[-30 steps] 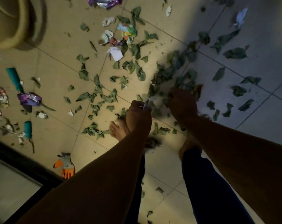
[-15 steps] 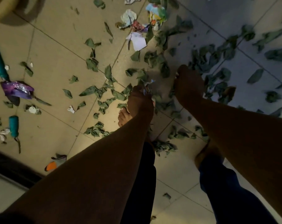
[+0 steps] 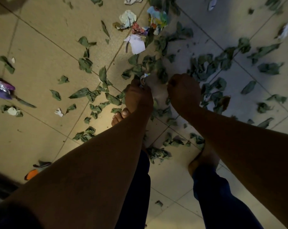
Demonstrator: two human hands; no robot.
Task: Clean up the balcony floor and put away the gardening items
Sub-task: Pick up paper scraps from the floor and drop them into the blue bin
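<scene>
Leaves everywhere, basically. Balcony floor is tiled and the dry green bits are scattered across most of it, thickest in the middle and toward the far right.

Nearest to the person: a small clump of leaves sits between the two bare feet, right by the dark trouser legs, probably just where they blew or got kicked. Off by the near left edge there's an orange-tipped glove lying flat next to a dark threshold strip.

Both arms reach straight down. The left hand is curled around a little scrap of crumpled paper or foil, which pokes out past the knuckles. My guess is it's collecting litter by hand, piece by piece. The right hand is balled into a fist just beside it; it's too dark to say if anything is inside, so I can't tell whether it's holding a leaf or nothing.

Middle left edge: a purple shiny wrapper lies over what looks like a garden tool with a thin metal tip sticking out, so that's one of the gardening items not yet put away.

Farther out: a torn white paper, a crumpled pale wad and some colourful wrapper bits are bunched near a tile joint. Barely started, I'd say.
</scene>
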